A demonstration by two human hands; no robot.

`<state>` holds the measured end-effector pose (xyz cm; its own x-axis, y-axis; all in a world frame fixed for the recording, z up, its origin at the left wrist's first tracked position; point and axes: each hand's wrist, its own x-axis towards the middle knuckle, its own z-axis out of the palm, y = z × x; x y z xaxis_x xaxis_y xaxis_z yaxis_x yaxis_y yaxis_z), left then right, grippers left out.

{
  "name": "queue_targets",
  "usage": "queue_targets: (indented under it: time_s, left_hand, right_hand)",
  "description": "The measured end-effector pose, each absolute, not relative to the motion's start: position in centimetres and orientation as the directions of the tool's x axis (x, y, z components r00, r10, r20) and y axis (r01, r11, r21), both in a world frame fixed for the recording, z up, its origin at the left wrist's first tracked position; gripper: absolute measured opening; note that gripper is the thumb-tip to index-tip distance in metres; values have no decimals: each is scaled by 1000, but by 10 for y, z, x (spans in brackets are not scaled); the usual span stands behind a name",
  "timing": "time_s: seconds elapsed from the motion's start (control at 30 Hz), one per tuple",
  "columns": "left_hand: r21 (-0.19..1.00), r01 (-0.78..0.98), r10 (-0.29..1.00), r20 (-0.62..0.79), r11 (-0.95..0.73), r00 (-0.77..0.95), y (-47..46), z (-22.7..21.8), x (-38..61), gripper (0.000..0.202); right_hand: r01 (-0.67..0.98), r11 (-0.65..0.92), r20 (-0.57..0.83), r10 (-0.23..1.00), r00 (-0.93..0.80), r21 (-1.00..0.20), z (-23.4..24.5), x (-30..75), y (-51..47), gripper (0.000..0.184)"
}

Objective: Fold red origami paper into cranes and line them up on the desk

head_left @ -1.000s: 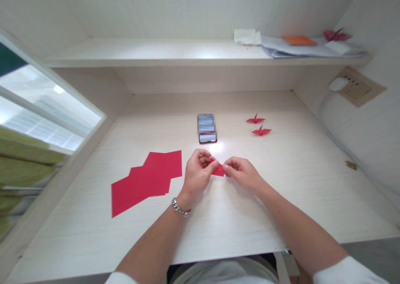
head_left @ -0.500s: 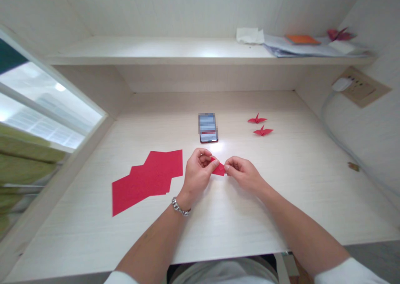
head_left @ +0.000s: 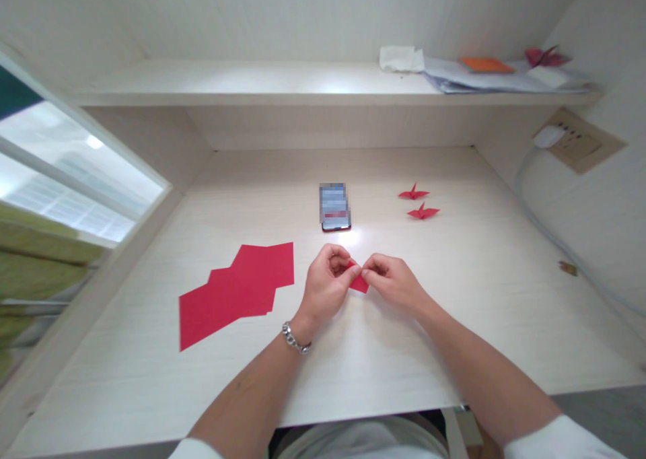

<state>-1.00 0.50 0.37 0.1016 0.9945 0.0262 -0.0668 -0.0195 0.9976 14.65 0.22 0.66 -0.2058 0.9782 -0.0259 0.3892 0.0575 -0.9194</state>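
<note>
A small folded piece of red paper (head_left: 360,285) is pinched between my two hands above the desk. My left hand (head_left: 329,278) grips its left side with thumb and fingers, hiding part of it. At its upper right edge, the thumb and forefinger of my right hand (head_left: 386,275) press together on it. The two thumbs are close to each other. Left of my left hand lie several overlapping red paper sheets (head_left: 242,280). Two folded red paper cranes, one (head_left: 414,193) behind the other (head_left: 423,212), rest beyond my right hand.
A phone (head_left: 335,206) lies on the desk (head_left: 363,371) beyond my hands. The shelf (head_left: 252,79) above bears papers (head_left: 449,82), an orange pad (head_left: 487,64) and a larger red paper figure (head_left: 548,56). A plugged-in cable (head_left: 527,203) runs down the right side.
My left hand has moved a little right, closer to my right hand. The folded red paper has shifted slightly right and nearer to me, and it sits at a different tilt.
</note>
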Motion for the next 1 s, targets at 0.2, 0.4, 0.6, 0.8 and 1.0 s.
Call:
queue_targets:
  time_s: [0.2, 0.4, 0.6, 0.8, 1.0]
  left_hand:
    - [994, -82, 994, 57, -65, -97, 16, 6, -24, 28]
    - [994, -73, 996, 81, -82, -25, 15, 3, -23, 28]
    - [973, 170, 948, 100, -157, 302, 11, 6, -23, 9]
    - [959, 228, 866, 34, -169, 499, 17, 12, -36, 11]
    - [991, 132, 923, -37, -15, 383, 28, 11, -48, 18]
  right_hand:
    - [356, 19, -50, 982, -183, -934, -1, 156, 7, 8]
    - [204, 18, -18, 985, -172, -979, -3, 151, 8, 14]
    - [448, 156, 27, 959, -282, -880, 2, 152, 4, 12]
    - [557, 222, -37, 909, -415, -800, 10, 166, 6, 10]
    - [441, 58, -106, 935, -338, -895, 9, 175, 12, 13]
